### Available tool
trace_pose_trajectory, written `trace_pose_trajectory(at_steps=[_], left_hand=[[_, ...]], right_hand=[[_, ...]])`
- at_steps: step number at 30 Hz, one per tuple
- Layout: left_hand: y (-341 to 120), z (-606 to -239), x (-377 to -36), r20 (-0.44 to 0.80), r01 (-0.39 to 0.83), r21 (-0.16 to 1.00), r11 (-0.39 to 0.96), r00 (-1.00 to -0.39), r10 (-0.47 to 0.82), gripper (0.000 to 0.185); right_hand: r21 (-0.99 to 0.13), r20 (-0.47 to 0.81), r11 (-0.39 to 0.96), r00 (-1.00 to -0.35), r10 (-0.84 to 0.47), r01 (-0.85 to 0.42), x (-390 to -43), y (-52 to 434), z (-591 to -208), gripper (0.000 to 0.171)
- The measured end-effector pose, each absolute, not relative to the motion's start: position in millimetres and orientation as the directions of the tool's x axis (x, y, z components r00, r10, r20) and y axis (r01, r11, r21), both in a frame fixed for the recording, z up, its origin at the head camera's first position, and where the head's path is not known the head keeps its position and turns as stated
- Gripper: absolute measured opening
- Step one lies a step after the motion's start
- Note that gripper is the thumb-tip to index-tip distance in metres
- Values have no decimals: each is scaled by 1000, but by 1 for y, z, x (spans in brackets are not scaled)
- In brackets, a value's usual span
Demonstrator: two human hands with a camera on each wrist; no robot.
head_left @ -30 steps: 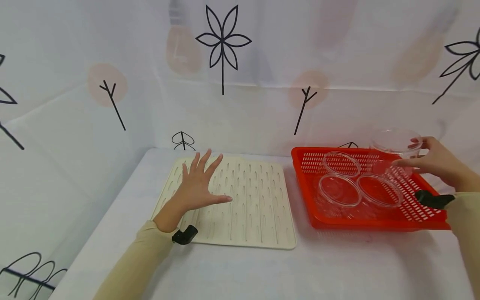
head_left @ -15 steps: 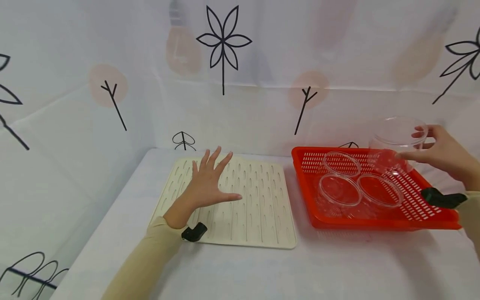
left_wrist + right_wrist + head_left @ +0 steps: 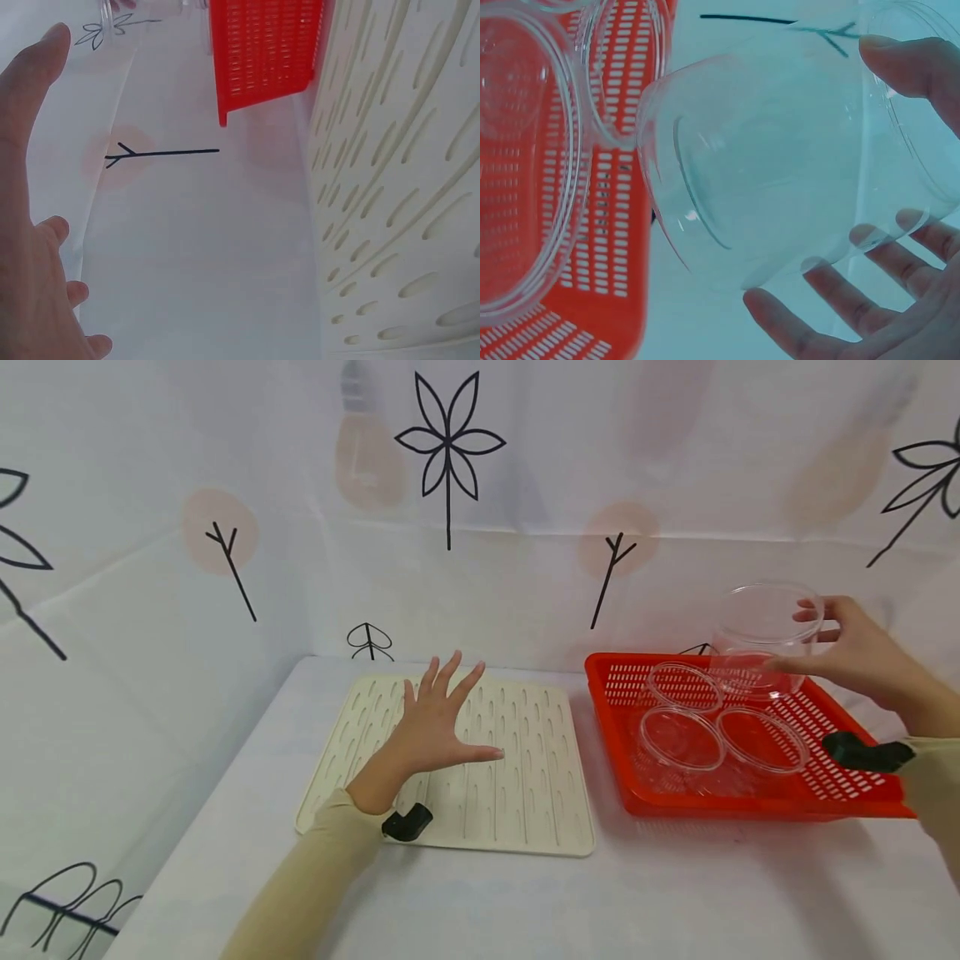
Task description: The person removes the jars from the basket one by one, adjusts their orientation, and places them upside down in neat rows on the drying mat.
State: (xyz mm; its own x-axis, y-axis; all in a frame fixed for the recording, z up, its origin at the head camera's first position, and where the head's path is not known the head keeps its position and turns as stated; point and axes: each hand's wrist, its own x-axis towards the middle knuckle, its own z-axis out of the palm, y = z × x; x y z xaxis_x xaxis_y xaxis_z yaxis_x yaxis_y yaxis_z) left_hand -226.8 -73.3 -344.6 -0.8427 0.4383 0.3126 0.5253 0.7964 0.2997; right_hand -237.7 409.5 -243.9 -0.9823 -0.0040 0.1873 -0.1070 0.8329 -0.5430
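Head view shows the right hand (image 3: pixel 855 652) at the right of the frame, holding a clear round jar (image 3: pixel 757 631). The jar looks upright, up over the back of a red plastic basket (image 3: pixel 738 810). Three more clear jars (image 3: pixel 678 747) sit close together in the basket. From the right wrist, the thumb is at the upper right and four fingers touch the jar's side at the lower right. The left hand (image 3: pixel 431 731), left of the middle, has its fingers spread wide over a cream ridged mat (image 3: pixel 517 777). The mat lies flat on the white worktop (image 3: pixel 585 906).
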Motion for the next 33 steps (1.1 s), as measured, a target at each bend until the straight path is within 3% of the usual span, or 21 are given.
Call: trace_pose_trajectory(at_steps=[22, 33], left_hand=[[-56, -345, -227, 328, 546, 343, 765, -832, 447, 108], [-47, -342, -227, 317, 545, 366, 755, -835, 449, 109]], right_hand=[[-603, 153, 770, -978, -144, -208, -231, 350, -233, 95], [-562, 239, 762, -945, -225, -323, -235, 326, -233, 92]])
